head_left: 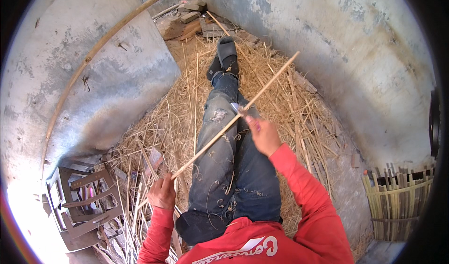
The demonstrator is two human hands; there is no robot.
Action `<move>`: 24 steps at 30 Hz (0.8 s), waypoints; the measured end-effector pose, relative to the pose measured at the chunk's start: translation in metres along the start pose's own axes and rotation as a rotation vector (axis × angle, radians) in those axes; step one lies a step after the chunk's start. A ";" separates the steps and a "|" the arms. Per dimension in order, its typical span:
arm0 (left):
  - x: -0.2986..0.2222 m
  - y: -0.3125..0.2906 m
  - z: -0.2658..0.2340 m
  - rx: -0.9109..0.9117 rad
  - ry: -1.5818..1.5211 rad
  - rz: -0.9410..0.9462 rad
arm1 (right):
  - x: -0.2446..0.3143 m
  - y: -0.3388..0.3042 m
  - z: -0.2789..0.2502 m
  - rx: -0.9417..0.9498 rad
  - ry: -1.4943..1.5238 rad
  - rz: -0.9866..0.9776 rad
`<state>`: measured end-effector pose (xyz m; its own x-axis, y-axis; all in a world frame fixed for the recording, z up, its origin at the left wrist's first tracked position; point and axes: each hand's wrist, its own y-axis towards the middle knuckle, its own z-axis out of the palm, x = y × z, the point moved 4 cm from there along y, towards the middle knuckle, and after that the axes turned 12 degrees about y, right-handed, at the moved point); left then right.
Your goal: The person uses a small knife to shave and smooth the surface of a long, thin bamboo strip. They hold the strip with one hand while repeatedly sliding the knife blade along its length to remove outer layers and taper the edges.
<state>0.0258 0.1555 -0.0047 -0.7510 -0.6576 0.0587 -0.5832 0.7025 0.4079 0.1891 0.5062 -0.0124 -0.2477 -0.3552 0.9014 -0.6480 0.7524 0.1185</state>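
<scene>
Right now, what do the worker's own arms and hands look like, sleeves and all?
Both arms wear long red sleeves down to the wrists. The left hand and right hand are bare, with no gloves. Rings or a watch cannot be made out.

Straw litter [290, 105] covers the floor, a woven basket [397, 208] beside a plastic crate [84, 203].

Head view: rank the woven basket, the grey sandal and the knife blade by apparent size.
1. woven basket, cut off by the rim
2. grey sandal, though farther away
3. knife blade, held by the right hand
</scene>
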 end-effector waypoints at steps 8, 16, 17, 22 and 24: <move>-0.017 0.015 0.000 0.047 -0.044 0.023 | -0.009 -0.001 0.022 -0.117 0.013 0.023; -0.023 0.010 0.012 -0.013 -0.071 0.025 | -0.065 0.099 -0.078 -0.519 -0.140 0.039; -0.025 0.008 0.015 -0.003 -0.094 -0.004 | -0.066 0.086 -0.060 -0.490 -0.136 0.027; -0.051 0.018 0.010 0.007 -0.200 0.041 | -0.068 0.017 0.015 0.020 -0.203 0.069; -0.060 0.022 0.004 0.016 -0.160 0.140 | -0.097 0.036 -0.020 -0.332 0.055 0.048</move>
<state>0.0567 0.2119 -0.0029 -0.8638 -0.5029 -0.0321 -0.4738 0.7889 0.3912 0.2044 0.5790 -0.0873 -0.2270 -0.2909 0.9294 -0.3643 0.9104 0.1960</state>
